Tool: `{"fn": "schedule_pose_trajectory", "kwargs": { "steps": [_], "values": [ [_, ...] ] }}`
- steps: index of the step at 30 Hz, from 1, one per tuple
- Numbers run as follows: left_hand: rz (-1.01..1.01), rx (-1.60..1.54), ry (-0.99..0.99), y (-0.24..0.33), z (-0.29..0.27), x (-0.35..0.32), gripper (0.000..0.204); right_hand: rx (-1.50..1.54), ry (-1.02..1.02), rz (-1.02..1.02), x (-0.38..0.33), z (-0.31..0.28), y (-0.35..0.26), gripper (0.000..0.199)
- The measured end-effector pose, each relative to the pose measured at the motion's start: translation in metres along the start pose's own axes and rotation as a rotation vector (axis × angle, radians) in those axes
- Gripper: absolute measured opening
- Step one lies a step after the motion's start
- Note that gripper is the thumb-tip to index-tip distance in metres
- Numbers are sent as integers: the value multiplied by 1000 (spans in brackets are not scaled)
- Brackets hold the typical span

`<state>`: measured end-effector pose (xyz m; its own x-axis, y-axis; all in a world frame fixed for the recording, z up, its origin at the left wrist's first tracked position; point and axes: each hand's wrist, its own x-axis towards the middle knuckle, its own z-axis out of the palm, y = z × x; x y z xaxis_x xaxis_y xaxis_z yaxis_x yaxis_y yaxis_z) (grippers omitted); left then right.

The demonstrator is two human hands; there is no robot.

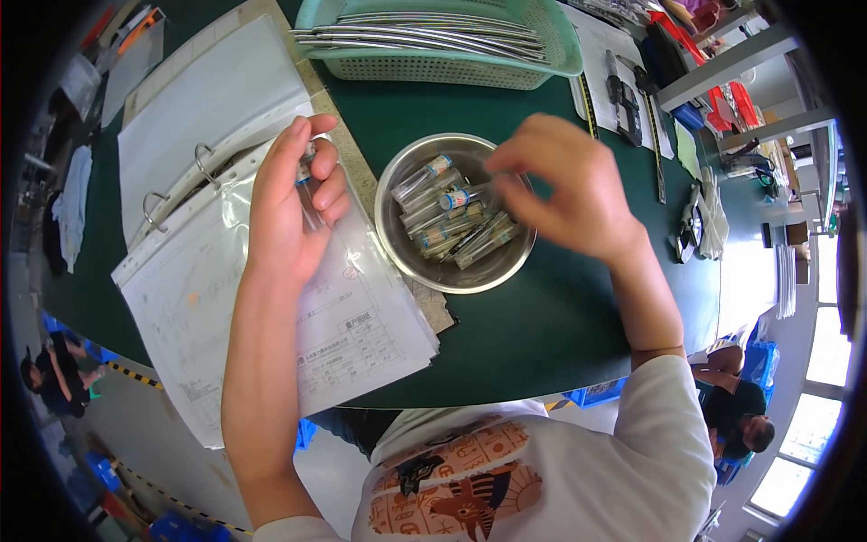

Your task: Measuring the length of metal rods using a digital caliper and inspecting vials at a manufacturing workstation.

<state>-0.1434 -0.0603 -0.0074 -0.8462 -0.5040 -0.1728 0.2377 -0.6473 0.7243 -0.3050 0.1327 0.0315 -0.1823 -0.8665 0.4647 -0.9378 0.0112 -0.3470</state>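
Observation:
My left hand [291, 203] is raised over an open binder, its fingers curled round a small clear tube [309, 185] with a blue-banded label. Over the right rim of a round steel bowl [424, 276], my right hand [573, 185] has thumb and forefinger brought together, slightly blurred. From between those fingertips a clear tube [457, 198] with a blue and white label seems to stick out leftward above the pile. Several more labelled clear tubes [438, 237] lie jumbled inside the bowl, some tilted against its wall.
The binder [361, 339], with printed sheets in plastic sleeves, covers the left of the green table [506, 352]. A pale green basket [433, 70] of long metal rods stands behind the bowl. At the back right lie a caliper [623, 99] and gloves [712, 221].

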Motion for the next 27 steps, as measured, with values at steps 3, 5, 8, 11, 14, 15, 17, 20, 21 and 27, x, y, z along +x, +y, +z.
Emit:
{"fn": "schedule_pose_trajectory", "kwargs": {
  "steps": [3, 5, 8, 11, 14, 15, 17, 20, 21, 27],
  "values": [
    [-5, 16, 0, 0, -1, -2, 27, -89, -149, -118, 7, 11, -9, 14],
    [-1, 16, 3, 1, 0, -3, 28, -96, -227, -35, 10, 15, -9, 18],
    [-25, 4, 39, 1, 5, -3, 25, 64, -282, 84, 8, 10, -7, 29],
    [-34, 16, 42, 1, 3, -2, 25, 690, -247, 381, 13, 4, -7, 38],
    [-23, 4, -14, 0, -3, -2, 28, 1076, -270, 438, 15, 4, -4, 40],
    [-23, 5, -13, 0, -3, -2, 28, 1106, -308, 464, 16, 1, -5, 39],
    [-23, 6, -11, -1, -3, -2, 28, 1130, -339, 513, 18, -6, -7, 39],
    [-30, 10, -19, -1, -3, -2, 28, 1190, -356, 529, 15, -2, -4, 39],
    [-28, 19, -15, -1, -2, -2, 29, 1223, -339, 497, 15, 1, -3, 39],
    [9, 182, -47, -3, 11, -2, 30, 1104, -239, 490, 22, 11, -6, 33]
  ]
}}
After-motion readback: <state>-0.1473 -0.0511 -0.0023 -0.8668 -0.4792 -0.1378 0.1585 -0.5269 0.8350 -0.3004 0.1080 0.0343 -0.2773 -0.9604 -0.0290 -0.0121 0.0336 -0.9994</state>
